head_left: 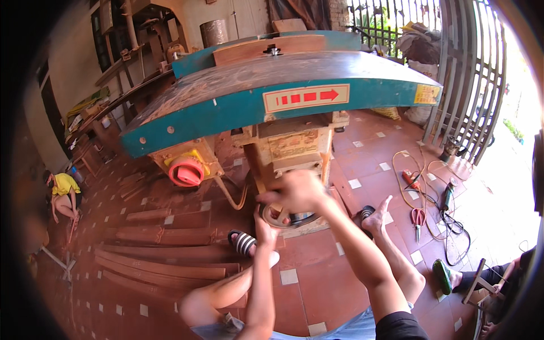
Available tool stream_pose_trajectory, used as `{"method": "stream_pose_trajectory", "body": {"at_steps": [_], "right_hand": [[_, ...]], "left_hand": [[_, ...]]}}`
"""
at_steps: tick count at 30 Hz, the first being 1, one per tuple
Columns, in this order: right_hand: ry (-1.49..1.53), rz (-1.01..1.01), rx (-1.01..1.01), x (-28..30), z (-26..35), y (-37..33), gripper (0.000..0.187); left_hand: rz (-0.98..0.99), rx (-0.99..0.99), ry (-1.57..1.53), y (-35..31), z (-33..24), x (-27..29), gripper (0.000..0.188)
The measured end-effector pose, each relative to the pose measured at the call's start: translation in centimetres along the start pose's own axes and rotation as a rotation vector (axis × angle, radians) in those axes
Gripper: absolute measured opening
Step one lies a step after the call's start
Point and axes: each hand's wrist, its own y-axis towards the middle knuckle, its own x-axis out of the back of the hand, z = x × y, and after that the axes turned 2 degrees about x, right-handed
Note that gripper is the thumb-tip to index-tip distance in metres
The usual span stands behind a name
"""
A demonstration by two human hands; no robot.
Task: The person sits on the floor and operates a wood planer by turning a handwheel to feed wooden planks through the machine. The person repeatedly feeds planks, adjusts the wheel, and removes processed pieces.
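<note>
A round handwheel [272, 218] sits low on the front of a woodworking machine with a teal-edged metal table [226, 106]. My left hand [265, 228] is closed around the wheel's lower left rim. Just above the wheel, my right hand [300, 191] is smeared by motion, so its fingers cannot be made out. It reaches over the upper part of the wheel, and I cannot tell whether it grips anything. To the left of the wheel, a red rotary knob [186, 172] is mounted on a dusty box under the table.
Long wooden boards [161, 263] lie on the tiled floor at left. On the right are red-handled scissors [418, 217], a red power tool [411, 179], a green angle grinder [450, 195] and tangled cords. A person in yellow [65, 190] crouches far left; another person [504, 277] sits lower right.
</note>
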Motion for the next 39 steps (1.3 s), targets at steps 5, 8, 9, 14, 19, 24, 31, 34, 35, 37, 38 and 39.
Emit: {"method": "stream_pose_trajectory", "body": {"at_steps": [5,8,9,14,19,24,31,34,35,37,38,39], "right_hand": [[1.676,-0.692,0.162,-11.7,-12.5,-8.5,0.042],[2.393,-0.806,0.287,-18.4,-9.9,-7.0,0.045],[2.444,-0.768,0.274,-18.4,-10.2,-7.2,0.044],[1.759,-0.592,-0.219,-12.3,-15.1,-9.0,0.036],[0.622,-0.208,-0.15,-0.4,-4.4,-1.6,0.029],[-0.72,0.099,0.384,-7.6,4.5,2.5,0.023],[-0.663,0.3,0.304,-7.6,4.0,2.8,0.027],[-0.222,0.049,0.054,-1.9,2.5,1.1,0.041],[-0.07,-0.049,0.014,-1.2,1.1,0.3,0.04],[0.646,-0.381,-0.079,-2.0,-4.8,-3.5,0.033],[0.816,-0.577,-0.104,-3.7,-6.8,-4.8,0.027],[1.103,-0.693,-0.159,-5.5,-7.5,-6.0,0.027]], "left_hand": [[0.244,-0.477,1.119,-2.5,-8.9,-12.0,0.046],[0.249,-0.579,1.308,-2.1,-10.7,-14.1,0.036],[0.21,-0.602,1.243,-1.9,-10.7,-13.7,0.036],[-0.156,-0.354,0.488,-0.3,-5.2,-1.3,0.05],[0.058,0.139,-0.301,2.1,10.1,2.0,0.058],[0.603,0.185,-1.089,0.8,16.6,-11.3,0.046],[0.57,0.187,-1.056,1.9,14.5,-6.9,0.028],[0.277,0.201,-0.58,1.9,8.3,0.5,0.054],[0.203,0.195,-0.429,2.1,5.8,3.8,0.067],[0.337,0.015,0.127,1.5,0.5,0.5,0.063],[0.287,-0.046,0.302,1.1,-2.3,0.9,0.067],[0.194,-0.185,0.66,1.3,-4.2,1.1,0.071]]}}
